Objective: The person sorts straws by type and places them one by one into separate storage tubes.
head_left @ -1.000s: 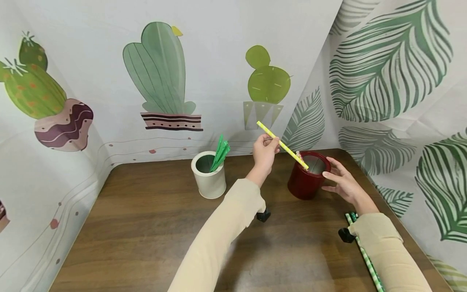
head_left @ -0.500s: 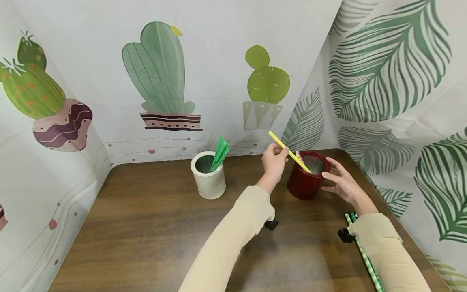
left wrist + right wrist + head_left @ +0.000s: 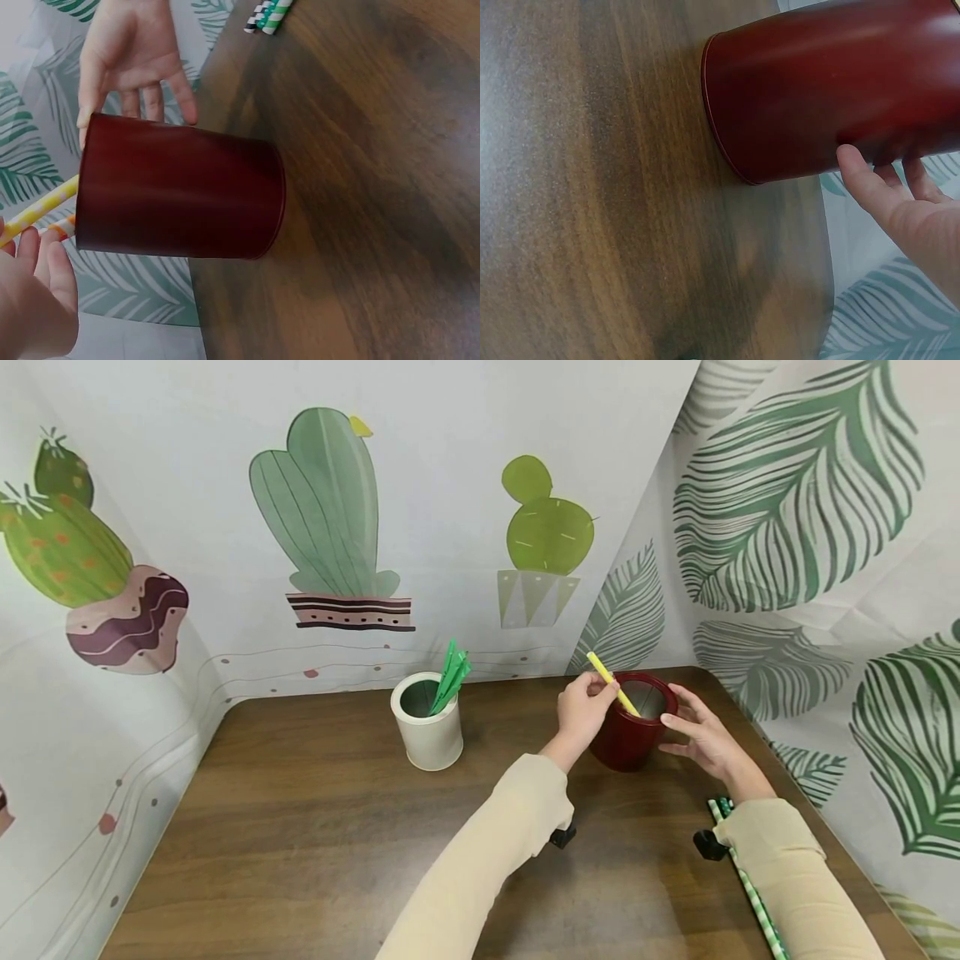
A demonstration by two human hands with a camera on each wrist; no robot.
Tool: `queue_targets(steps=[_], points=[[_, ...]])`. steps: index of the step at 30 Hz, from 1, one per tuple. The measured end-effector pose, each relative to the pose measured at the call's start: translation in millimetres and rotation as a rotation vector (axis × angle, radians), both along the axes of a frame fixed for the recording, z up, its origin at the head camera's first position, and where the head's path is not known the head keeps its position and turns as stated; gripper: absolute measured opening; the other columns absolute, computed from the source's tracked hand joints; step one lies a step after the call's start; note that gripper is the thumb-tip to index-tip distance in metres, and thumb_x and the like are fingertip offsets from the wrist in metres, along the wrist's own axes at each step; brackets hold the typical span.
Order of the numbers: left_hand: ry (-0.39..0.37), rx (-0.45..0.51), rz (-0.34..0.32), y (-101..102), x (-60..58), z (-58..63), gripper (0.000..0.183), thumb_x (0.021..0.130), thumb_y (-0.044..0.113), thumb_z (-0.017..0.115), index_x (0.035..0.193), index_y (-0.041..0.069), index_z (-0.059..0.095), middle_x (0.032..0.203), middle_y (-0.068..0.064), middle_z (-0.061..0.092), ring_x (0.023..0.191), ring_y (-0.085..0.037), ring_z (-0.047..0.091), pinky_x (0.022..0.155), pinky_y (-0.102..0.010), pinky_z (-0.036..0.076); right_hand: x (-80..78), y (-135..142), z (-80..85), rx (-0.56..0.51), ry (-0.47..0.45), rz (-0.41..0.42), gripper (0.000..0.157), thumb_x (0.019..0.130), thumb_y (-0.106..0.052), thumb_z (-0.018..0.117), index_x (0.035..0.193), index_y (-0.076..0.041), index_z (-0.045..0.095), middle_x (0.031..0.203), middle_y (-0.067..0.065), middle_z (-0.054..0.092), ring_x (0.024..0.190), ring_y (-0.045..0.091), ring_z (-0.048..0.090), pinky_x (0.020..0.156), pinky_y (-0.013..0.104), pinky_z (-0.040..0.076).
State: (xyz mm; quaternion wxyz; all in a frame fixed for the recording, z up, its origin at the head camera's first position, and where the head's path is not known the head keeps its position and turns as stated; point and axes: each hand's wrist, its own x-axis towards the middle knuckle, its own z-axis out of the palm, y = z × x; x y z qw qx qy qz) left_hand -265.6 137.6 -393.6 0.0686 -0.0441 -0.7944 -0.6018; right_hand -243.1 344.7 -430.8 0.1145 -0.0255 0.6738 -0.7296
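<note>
My left hand (image 3: 583, 717) pinches a yellow paper straw (image 3: 603, 672) with pale spots, tilted, its lower end inside the dark red round canister (image 3: 626, 745). In the left wrist view an orange-and-white striped straw (image 3: 64, 226) leans out of the canister's mouth beside the yellow straw. On the canister's right side rests my right hand (image 3: 708, 739), fingers spread and fairly straight, fingertips touching the wall near the rim. The right wrist view shows these fingers (image 3: 870, 184) against the smooth red side. The canister stands upright on the wooden table (image 3: 315, 827).
A cream canister (image 3: 433, 742) holding several green straws (image 3: 452, 678) stands left of the red one. Green-striped straws (image 3: 756, 893) lie at the table's right, partly under my right forearm. A patterned cloth (image 3: 450, 510) hangs behind the table.
My left hand has moved right and down toward the red canister, and the yellow straw has slid further into it. The right hand has stayed on the canister's side.
</note>
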Motion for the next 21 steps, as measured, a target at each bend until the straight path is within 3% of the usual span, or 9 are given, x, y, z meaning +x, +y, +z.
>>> queue_targets(steps=[9, 16, 21], points=[[-0.071, -0.118, -0.030, 8, 4.7, -2.7, 0.013, 0.079, 0.029, 0.064, 0.084, 0.018, 0.068, 0.076, 0.006, 0.068, 0.074, -0.006, 0.060, 0.061, -0.019, 0.040, 0.3, -1, 1.6, 0.030, -0.011, -0.008, 0.062, 0.089, -0.013, 0.052, 0.139, -0.028, 0.019, 0.117, -0.008, 0.035, 0.100, 0.003, 0.045, 0.077, 0.044, 0.049], [-0.156, -0.151, -0.016, 10, 5.5, -7.9, 0.014, 0.078, 0.032, 0.064, 0.085, 0.021, 0.069, 0.072, 0.009, 0.065, 0.068, -0.004, 0.056, 0.057, -0.019, 0.038, 0.1, -1, 0.8, 0.026, -0.009, -0.011, 0.063, 0.088, -0.012, 0.052, 0.140, -0.027, 0.019, 0.118, -0.006, 0.035, 0.101, 0.004, 0.045, 0.077, 0.044, 0.049], [-0.159, -0.139, -0.009, 6, 6.7, -17.9, 0.019, 0.078, 0.031, 0.065, 0.092, 0.018, 0.067, 0.075, 0.005, 0.065, 0.071, -0.006, 0.057, 0.059, -0.019, 0.039, 0.3, 0, 0.3, 0.020, 0.000, -0.007, 0.061, 0.089, -0.012, 0.051, 0.139, -0.028, 0.021, 0.119, -0.006, 0.035, 0.101, 0.004, 0.045, 0.077, 0.043, 0.049]])
